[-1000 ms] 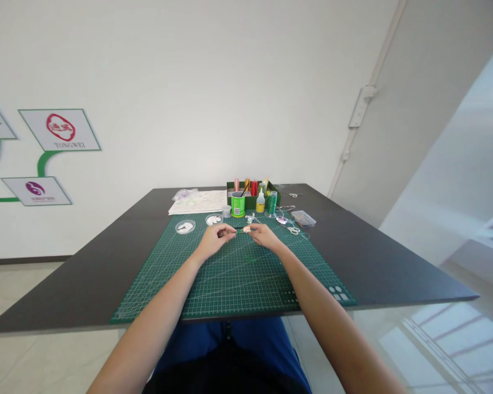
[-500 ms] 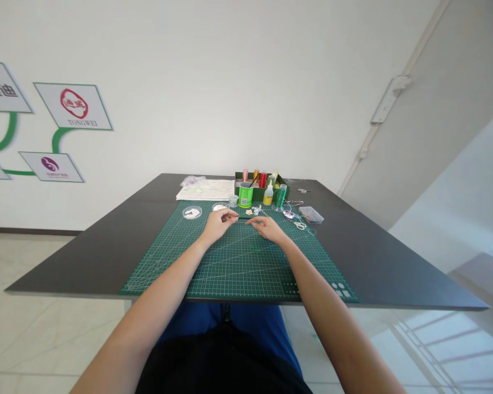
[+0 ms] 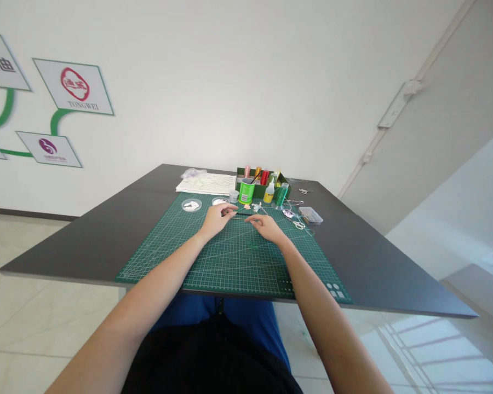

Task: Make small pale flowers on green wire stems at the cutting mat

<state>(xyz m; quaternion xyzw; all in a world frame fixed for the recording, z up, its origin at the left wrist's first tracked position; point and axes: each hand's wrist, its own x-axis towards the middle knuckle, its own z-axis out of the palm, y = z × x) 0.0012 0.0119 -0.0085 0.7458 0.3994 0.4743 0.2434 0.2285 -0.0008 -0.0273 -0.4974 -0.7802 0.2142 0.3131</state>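
Over the green cutting mat point(image 3: 230, 257), my left hand point(image 3: 216, 220) is closed, thumb and fingers pinching the left end of a thin dark stick-like piece point(image 3: 241, 214). My right hand point(image 3: 266, 226) is closed at its other end, fingertips bent together. A thin pale line runs just below the dark piece, also between the hands; I cannot make out what it is. Small pale bits point(image 3: 256, 207) lie just beyond my fingers. Left of them, a round clear dish point(image 3: 191, 205) holds white and dark material, and a second dish point(image 3: 219, 202) is partly hidden behind my left hand.
Behind are a green can point(image 3: 246, 191), a small white tub point(image 3: 234, 196), a yellow-labelled glue bottle point(image 3: 269, 193), a green thread spool point(image 3: 282, 195) and a green box point(image 3: 240, 172) of spools. White scissors point(image 3: 299, 225) and a clear case point(image 3: 311, 215) lie right; papers point(image 3: 205, 184) back left.
The view has tilted and shifted slightly. Both hands stay close together around the thin piece, with the gap between them slightly wider now.
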